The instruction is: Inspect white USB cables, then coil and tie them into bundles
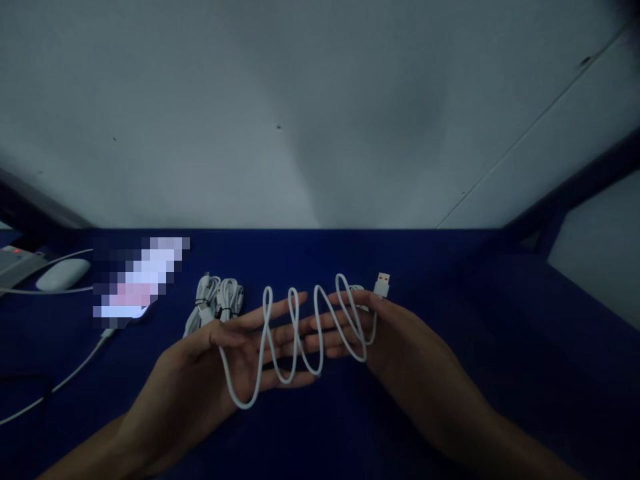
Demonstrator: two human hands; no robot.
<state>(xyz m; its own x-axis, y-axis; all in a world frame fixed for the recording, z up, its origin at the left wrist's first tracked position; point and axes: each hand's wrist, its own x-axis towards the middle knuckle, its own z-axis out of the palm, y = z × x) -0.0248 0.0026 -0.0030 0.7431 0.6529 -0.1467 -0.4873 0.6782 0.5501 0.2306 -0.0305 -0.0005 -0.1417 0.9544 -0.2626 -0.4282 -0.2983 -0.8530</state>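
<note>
A white USB cable [295,333] stretches between my two hands in loose, wavy coils. My left hand [235,353], palm up, pinches one end by its plug [205,313] under the thumb, with the other fingers extended beneath the coils. On the other side, my right hand [380,333] holds the opposite end near the thumb, and a USB-A plug [382,285] with orange inside sticks up above it. The fingertips of both hands meet or overlap behind the cable. Just beyond my left hand lie tied bundles of white cable [220,297]. Another white cable piece is partly hidden behind my right fingers.
On the left of the blue table [450,267] lies a blurred-out lit device [143,277] with a white cord [80,373] plugged in. A white mouse-like object [63,275] and a power strip [17,263] with a red light sit farther left. A pale panel [250,133] rises behind.
</note>
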